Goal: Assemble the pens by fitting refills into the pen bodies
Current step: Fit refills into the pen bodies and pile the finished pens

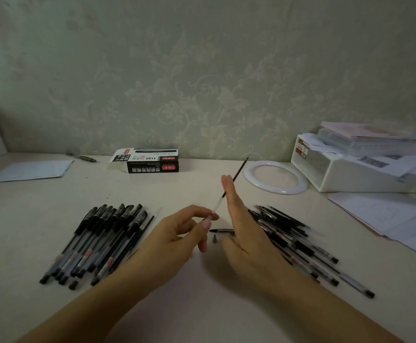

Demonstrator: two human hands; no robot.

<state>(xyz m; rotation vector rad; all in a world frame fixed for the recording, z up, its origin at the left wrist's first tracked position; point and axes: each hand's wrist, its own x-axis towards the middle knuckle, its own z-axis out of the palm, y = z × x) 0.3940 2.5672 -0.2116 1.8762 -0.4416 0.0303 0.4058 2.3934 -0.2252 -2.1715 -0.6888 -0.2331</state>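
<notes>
Pinched between left thumb and fingertips: one refill (229, 189), held by its clear lower end, black upper length slanting up and away to the right. Left hand (177, 233) hovering above the worktop (202, 293), grip closed only on that thin end. Right hand (241, 219) flat and straight-fingered, edge-on, holding nothing, raised just beside the refill and in front of it.

Below and between the hands, lying loose on the worktop: a small cone tip (214, 238) and a short dark pen part (223, 230), half hidden by the right hand. To the left, a row of capped pens (98, 243); to the right, a heap of bodies (301, 243) under and beyond the right wrist. Further back: a pen box (150, 160), a white ring (275, 176), a white bin (350, 174) under papers.

Risks, as a judgement: so shallow a pinch at the very end could let the refill pivot or slip out. Could be knocked by the right hand, so close alongside. Cone tip easily swept off or lost under the right palm. Heap on the right likely to roll if the wrist drags through it.
</notes>
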